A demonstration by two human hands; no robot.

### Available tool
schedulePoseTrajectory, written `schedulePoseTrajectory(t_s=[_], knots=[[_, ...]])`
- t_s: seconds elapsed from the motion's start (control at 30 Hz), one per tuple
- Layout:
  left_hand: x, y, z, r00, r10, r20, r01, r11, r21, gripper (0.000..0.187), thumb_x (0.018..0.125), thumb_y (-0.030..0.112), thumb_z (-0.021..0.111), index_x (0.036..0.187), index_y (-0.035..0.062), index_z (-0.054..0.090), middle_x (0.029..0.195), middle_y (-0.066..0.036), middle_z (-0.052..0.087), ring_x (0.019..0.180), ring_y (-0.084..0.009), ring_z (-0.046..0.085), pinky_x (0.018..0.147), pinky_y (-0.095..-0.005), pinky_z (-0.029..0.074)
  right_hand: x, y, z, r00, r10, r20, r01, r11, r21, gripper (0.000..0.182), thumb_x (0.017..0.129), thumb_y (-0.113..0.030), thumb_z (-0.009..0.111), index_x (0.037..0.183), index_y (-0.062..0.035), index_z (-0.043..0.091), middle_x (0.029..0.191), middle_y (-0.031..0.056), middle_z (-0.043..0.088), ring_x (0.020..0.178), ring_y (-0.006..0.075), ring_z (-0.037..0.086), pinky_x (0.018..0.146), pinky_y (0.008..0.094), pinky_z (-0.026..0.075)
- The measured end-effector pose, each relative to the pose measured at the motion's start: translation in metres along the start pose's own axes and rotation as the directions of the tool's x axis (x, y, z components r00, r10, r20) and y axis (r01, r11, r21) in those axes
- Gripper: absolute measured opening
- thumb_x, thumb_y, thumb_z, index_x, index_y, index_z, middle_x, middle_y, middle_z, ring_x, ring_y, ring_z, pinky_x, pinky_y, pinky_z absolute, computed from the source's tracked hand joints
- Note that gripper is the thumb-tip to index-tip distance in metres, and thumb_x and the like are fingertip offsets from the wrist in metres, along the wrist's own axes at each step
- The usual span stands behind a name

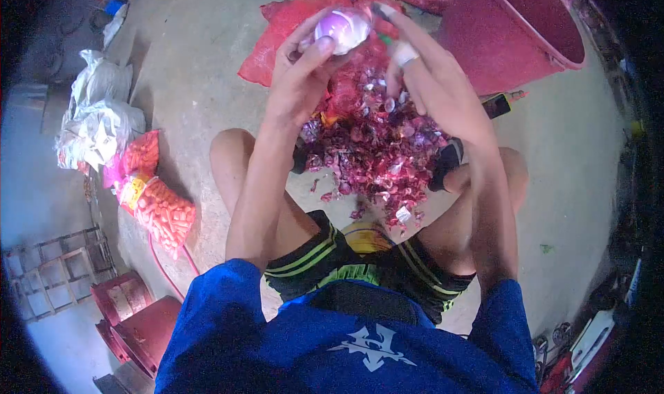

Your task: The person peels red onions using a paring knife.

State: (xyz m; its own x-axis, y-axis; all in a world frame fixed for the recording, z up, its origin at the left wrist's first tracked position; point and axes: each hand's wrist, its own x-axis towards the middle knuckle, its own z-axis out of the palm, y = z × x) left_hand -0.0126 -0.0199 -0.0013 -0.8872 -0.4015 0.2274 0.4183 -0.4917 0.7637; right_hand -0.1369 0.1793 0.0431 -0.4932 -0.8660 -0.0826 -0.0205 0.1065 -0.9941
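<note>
A peeled-looking purple and white onion (343, 30) is held in my left hand (302, 65), with the thumb pressed on its near side. Close by on the right, my right hand (430, 69) has its fingers bent around something with a green part, perhaps a small knife; a pale wrap shows on one finger. Under both hands lies a heap of red-purple onion skins (387, 141), spread on the floor between my legs. A red mesh sack (266, 48) lies behind the onion.
A large red tub (494, 41) stands at the upper right, with a dark phone-like object (496, 106) near its base. White sacks (104, 117) and a bag of orange items (162, 211) are at left. Red containers (142, 325) lie lower left.
</note>
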Motion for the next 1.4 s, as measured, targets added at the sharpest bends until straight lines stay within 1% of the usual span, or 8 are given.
schedulePoseTrajectory(t_s=[0.07,0.17,0.4,0.47,0.57,0.87,1.03,1.4], knots=[[0.000,0.001,0.001,0.999,-0.035,0.020,0.037,0.997,-0.067,0.058,0.093,0.010,0.073,0.145,-0.0031,0.051,0.132,-0.015,0.064,0.119,-0.0248,0.066,0.105,-0.0430,0.055,0.005,0.007,0.003,0.814,-0.581,0.008,0.491,0.681,-0.543,0.050,0.103,-0.017,0.055,0.153,-0.0138,0.049,0.099,0.0204,0.072,0.080,0.0416,0.066,0.076,0.0449,0.054],[-0.004,0.003,0.006,0.998,-0.063,0.006,0.063,0.998,0.014,0.059,0.092,0.010,0.074,0.145,-0.0037,0.052,0.132,-0.015,0.065,0.121,-0.0246,0.065,0.105,-0.0429,0.055,0.010,0.009,0.005,0.733,-0.680,0.011,0.593,0.631,-0.501,0.048,0.102,-0.014,0.054,0.150,-0.0147,0.053,0.106,0.0217,0.072,0.086,0.0438,0.067,0.081,0.0461,0.054],[-0.002,-0.002,0.013,0.995,0.086,0.041,-0.091,0.984,0.154,0.065,0.087,0.007,0.077,0.146,-0.0064,0.050,0.135,-0.017,0.063,0.125,-0.0253,0.063,0.108,-0.0403,0.051,0.015,0.011,0.007,0.854,-0.507,-0.113,0.421,0.803,-0.421,0.048,0.101,-0.009,0.054,0.148,-0.0138,0.056,0.096,0.0153,0.073,0.072,0.0257,0.066,0.074,0.0378,0.054],[-0.004,0.000,0.015,0.995,0.088,0.056,-0.093,0.990,0.108,0.067,0.087,0.006,0.076,0.147,-0.0067,0.048,0.137,-0.017,0.061,0.126,-0.0256,0.062,0.110,-0.0408,0.049,0.020,0.017,0.002,0.921,-0.354,-0.164,0.325,0.929,-0.177,0.050,0.101,-0.011,0.052,0.151,-0.0111,0.053,0.087,0.0056,0.070,0.069,0.0114,0.057,0.066,0.0276,0.049],[-0.007,0.008,0.015,0.992,0.094,0.086,-0.095,0.996,-0.001,0.069,0.088,0.005,0.075,0.149,-0.0057,0.045,0.142,-0.018,0.057,0.131,-0.0267,0.058,0.112,-0.0433,0.048,0.020,0.011,-0.011,0.972,-0.171,-0.163,0.175,0.985,0.006,0.052,0.102,-0.014,0.049,0.154,-0.0079,0.049,0.084,-0.0006,0.066,0.069,0.0055,0.052,0.063,0.0215,0.042],[-0.011,-0.001,0.016,0.998,0.047,-0.050,-0.052,0.993,-0.110,0.070,0.089,-0.002,0.073,0.153,0.0025,0.042,0.145,-0.015,0.054,0.132,-0.0260,0.057,0.113,-0.0425,0.047,0.010,0.004,0.023,0.941,-0.339,-0.009,0.339,0.939,0.052,0.065,0.098,-0.010,0.046,0.162,-0.0052,0.032,0.091,-0.0001,0.067,0.073,0.0046,0.052,0.065,0.0204,0.043],[-0.010,0.000,0.020,0.997,0.069,-0.038,-0.063,0.988,0.138,0.074,0.082,-0.008,0.079,0.148,0.0026,0.048,0.140,-0.011,0.058,0.125,-0.0207,0.060,0.107,-0.0364,0.051,0.016,0.006,0.036,0.901,-0.412,-0.133,0.413,0.910,-0.021,0.051,0.104,-0.011,0.050,0.155,-0.0057,0.047,0.089,-0.0019,0.064,0.073,0.0050,0.051,0.066,0.0217,0.044],[-0.013,-0.004,0.014,0.995,0.016,-0.096,-0.030,0.990,-0.139,0.077,0.083,-0.006,0.077,0.151,0.0057,0.043,0.136,-0.011,0.060,0.122,-0.0229,0.062,0.104,-0.0396,0.054,0.034,0.025,0.017,0.942,-0.151,-0.299,0.204,0.967,0.154,0.046,0.108,-0.015,0.049,0.153,-0.0127,0.051,0.075,-0.0044,0.054,0.062,0.0030,0.045,0.055,0.0200,0.036]])
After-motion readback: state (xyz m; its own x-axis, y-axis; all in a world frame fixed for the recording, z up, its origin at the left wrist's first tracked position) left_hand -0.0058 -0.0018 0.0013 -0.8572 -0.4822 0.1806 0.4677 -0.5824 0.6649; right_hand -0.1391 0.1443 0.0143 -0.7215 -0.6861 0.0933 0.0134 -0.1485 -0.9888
